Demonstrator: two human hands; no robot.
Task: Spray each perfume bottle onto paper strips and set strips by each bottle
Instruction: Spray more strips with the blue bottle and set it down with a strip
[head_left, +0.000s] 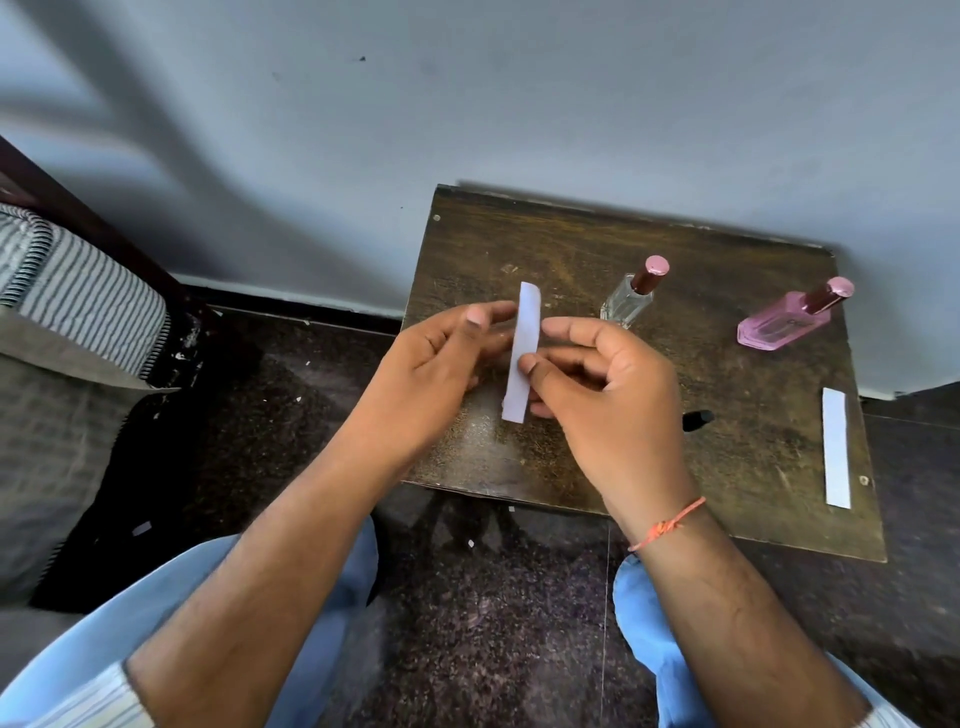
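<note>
Both my hands hold a white paper strip (523, 353) upright above the left part of the small dark wooden table (571, 244). My right hand (597, 395) pinches the strip between thumb and fingers. My left hand (441, 358) touches its left edge with its fingertips. A clear perfume bottle (626, 299) with a pink cap stands behind my right hand. Further right stands a pink perfume bottle (784, 325) with a pink cap. A second white strip (836, 447) lies flat near the table's right edge, in front of the pink bottle.
A small black object (698, 418) lies on the table, partly hidden behind my right hand. A bed with striped bedding (78, 291) stands at the left. The wall (467, 104) runs directly behind the table. My knees in blue trousers (311, 597) are below.
</note>
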